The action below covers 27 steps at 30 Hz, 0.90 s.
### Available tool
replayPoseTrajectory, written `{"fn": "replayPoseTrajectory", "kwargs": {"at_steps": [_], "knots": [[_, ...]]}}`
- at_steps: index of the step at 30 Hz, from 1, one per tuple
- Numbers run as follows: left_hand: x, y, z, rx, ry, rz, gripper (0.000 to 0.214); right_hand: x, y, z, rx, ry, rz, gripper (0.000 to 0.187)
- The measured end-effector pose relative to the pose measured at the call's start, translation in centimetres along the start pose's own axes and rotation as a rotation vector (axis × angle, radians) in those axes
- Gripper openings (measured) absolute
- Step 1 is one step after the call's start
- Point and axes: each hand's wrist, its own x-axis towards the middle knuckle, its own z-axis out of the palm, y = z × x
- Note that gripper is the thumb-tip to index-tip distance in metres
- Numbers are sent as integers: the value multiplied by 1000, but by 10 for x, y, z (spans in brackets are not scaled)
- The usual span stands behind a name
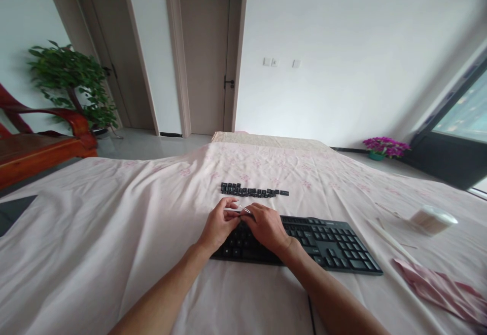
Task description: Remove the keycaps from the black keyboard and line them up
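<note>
A black keyboard (331, 244) lies on the cloth under both hands. My right hand (268, 226) is closed over its upper left part, and a thin silvery metal tool (243, 208), slim like tweezers, sticks out from its fingers to the left. My left hand (220, 223) is at the keyboard's upper left edge, thumb and fingers pinched close to the right fingertips. What the left fingers hold, if anything, is too small to make out. Just beyond the hands, several loose black keycaps (251, 191) lie in uneven rows. The hands hide much of the keyboard's left half.
A pale floral cloth (160, 244) covers the table. To the right are a clear container of cotton swabs (433, 220), several loose swabs (388, 210) and a pink cloth (441, 287). A dark flat object (15, 213) lies at the left edge.
</note>
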Motion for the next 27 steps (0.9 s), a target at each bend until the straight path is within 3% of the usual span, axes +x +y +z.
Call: {"fn": "replayPoseTrajectory", "kwargs": {"at_steps": [6, 13, 19, 27], "knots": [[-1, 3, -1, -7, 31, 22, 43, 12, 8, -1, 107, -22, 91, 13], [1, -2, -5, 210, 275, 89, 29, 72, 39, -5, 15, -7, 276, 17], [2, -7, -6, 299, 247, 95, 28, 119, 59, 9, -70, -56, 357, 18], [1, -3, -6, 372, 225, 106, 29, 137, 70, 25, -126, -113, 382, 18]]}}
